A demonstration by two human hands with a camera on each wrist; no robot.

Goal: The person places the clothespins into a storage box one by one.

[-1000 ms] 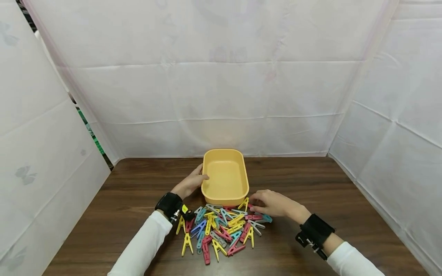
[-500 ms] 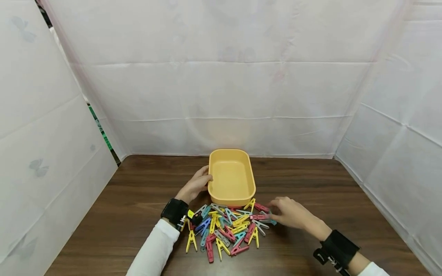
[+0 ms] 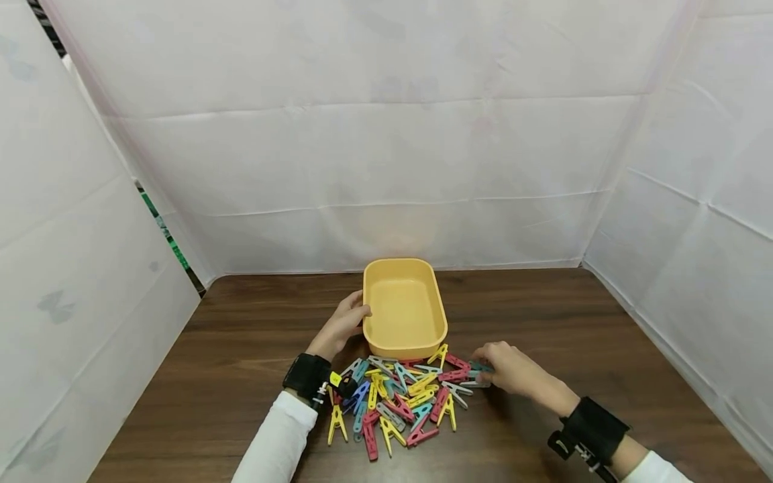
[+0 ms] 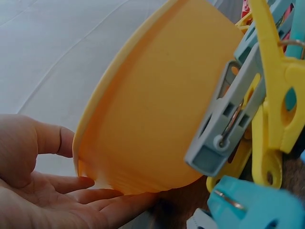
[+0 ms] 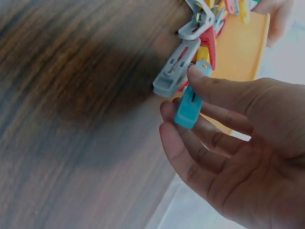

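Note:
A yellow plastic tub (image 3: 404,308) stands on the wooden table (image 3: 574,322). My left hand (image 3: 343,326) rests against its left wall, fingers nearly straight along the wall (image 4: 95,200), thumb by the rim. In front of the tub lies a pile of coloured clothespins (image 3: 398,399). At the pile's right edge my right hand (image 3: 506,369) pinches a teal clothespin (image 3: 480,367) between thumb and fingers. In the right wrist view the teal clothespin (image 5: 190,102) sits just off the wood beside a grey clothespin (image 5: 174,71).
White cloth walls (image 3: 386,168) close in the table at the back and on both sides. Grey and yellow clothespins (image 4: 238,109) lie close to the left wrist camera. Black bands are on both wrists (image 3: 594,429).
My right hand has gone from the tub's front right corner to the pile's right edge and taken hold of the teal clothespin. The left hand has stayed at the tub.

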